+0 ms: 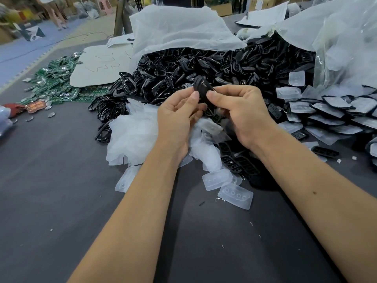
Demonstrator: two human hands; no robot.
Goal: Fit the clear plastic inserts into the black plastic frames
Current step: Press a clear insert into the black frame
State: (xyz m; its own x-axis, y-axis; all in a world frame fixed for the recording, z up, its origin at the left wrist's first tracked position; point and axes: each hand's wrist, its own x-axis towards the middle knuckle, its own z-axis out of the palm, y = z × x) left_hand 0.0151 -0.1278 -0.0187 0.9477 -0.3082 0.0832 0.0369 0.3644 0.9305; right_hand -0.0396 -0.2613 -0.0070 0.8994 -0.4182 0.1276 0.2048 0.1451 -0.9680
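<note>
My left hand [177,117] and my right hand [240,113] together pinch one black plastic frame [202,86], held up on edge above the table between both thumbs and fingers. Whether a clear insert sits in it, I cannot tell. Under the hands lies a heap of clear plastic inserts [134,133]; two loose inserts [235,194] lie nearer me. Behind the hands a big pile of black frames [204,64] spills from a white bag. Several black frames [240,164] also lie flat below my right wrist.
Rows of frames with clear inserts [334,113] lie overlapped at the right. Green circuit boards [55,84] and small metal discs are scattered at the left. A white bag [179,31] and clear bags [342,37] stand behind. The dark grey table [61,201] stretches toward me.
</note>
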